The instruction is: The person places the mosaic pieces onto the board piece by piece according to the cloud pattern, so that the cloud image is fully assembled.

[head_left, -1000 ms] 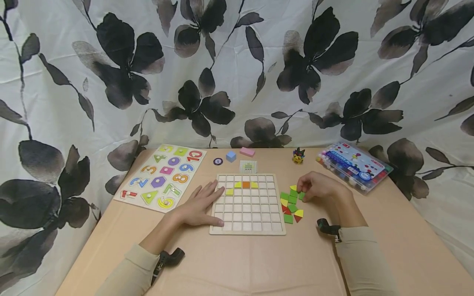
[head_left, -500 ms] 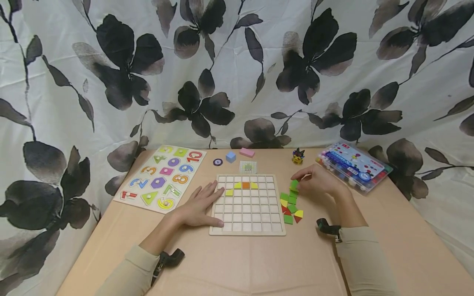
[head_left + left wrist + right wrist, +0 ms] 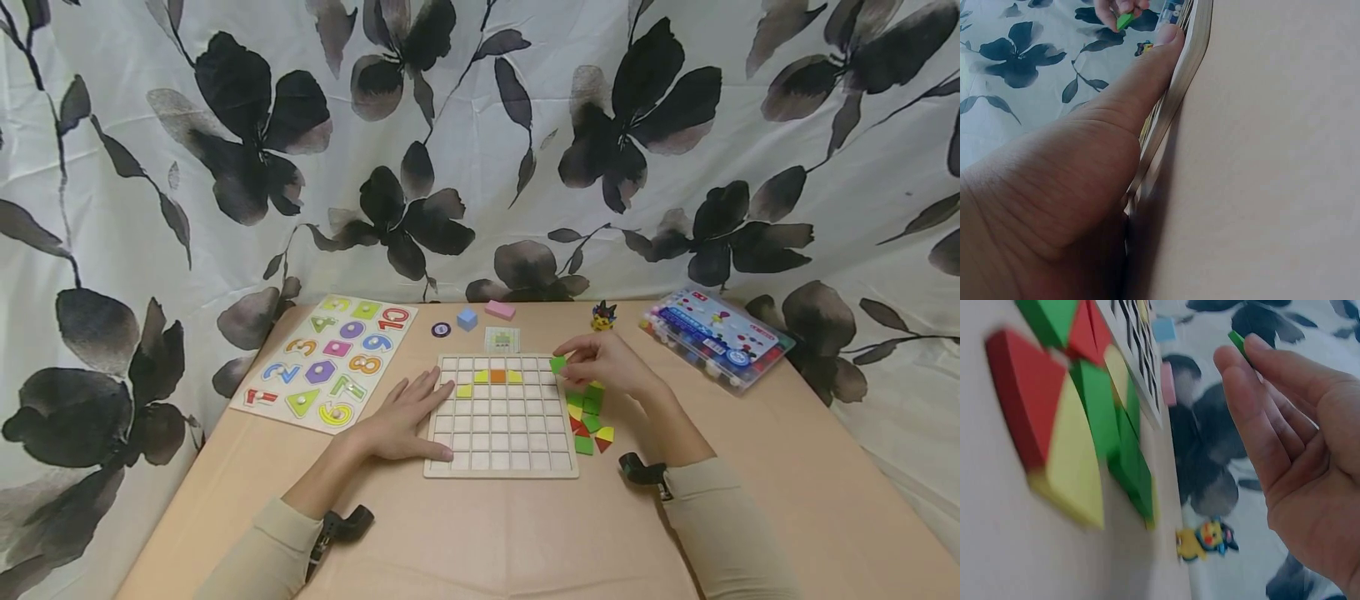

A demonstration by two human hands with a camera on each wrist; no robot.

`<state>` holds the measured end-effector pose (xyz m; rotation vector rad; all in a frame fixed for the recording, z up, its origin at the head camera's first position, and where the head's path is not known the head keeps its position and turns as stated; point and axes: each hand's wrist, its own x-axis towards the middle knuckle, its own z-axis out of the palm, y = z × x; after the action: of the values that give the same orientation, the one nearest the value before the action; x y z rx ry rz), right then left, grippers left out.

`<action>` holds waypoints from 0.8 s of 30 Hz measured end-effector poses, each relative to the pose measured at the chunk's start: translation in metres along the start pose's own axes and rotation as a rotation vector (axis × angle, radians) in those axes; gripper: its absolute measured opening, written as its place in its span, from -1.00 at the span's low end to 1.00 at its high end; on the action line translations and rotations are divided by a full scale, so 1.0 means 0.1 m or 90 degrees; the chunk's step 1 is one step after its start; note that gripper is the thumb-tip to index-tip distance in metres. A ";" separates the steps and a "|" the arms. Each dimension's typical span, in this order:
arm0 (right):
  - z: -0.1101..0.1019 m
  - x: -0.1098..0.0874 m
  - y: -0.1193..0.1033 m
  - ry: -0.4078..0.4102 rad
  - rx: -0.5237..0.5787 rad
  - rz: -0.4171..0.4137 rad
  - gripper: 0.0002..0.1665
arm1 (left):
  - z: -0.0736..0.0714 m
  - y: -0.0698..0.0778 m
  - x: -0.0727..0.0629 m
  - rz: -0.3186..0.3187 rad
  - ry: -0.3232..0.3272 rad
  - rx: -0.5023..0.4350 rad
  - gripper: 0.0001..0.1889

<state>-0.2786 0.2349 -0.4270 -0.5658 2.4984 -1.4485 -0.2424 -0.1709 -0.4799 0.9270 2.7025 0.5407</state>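
Note:
A pale wooden grid board [image 3: 501, 437] lies on the table. Its upper cells hold an orange square tile [image 3: 498, 377] and a few yellow tiles [image 3: 464, 390]. My left hand [image 3: 393, 423] rests spread over the board's left edge; in the left wrist view its thumb [image 3: 1141, 81] lies along the wooden rim. Between thumb and fingers, my right hand [image 3: 611, 364] pinches a green square tile [image 3: 557, 364] over the board's top right corner. The right wrist view shows this green tile [image 3: 1239, 345] edge-on, raised above the table.
Loose green, red and yellow tiles [image 3: 584, 446] lie right of the board. Behind it are a small picture card [image 3: 502, 339], a blue block [image 3: 467, 318], a pink block [image 3: 500, 309] and a toy figure [image 3: 603, 316]. A number puzzle [image 3: 322, 367] lies left, a plastic case [image 3: 716, 337] right.
My right hand has picked the green tile from the loose pieces, lifted it and carried it left to the board's top right corner. My left hand stays in place.

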 end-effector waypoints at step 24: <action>0.90 0.30 -0.29 0.015 0.105 0.015 -0.64 | -0.02 0.02 -0.02 -0.003 -0.002 -0.004 0.23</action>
<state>-0.2672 0.1381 -0.4467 -0.4892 2.3652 -1.6416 -0.2403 -0.1711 -0.4772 0.9194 2.6975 0.5461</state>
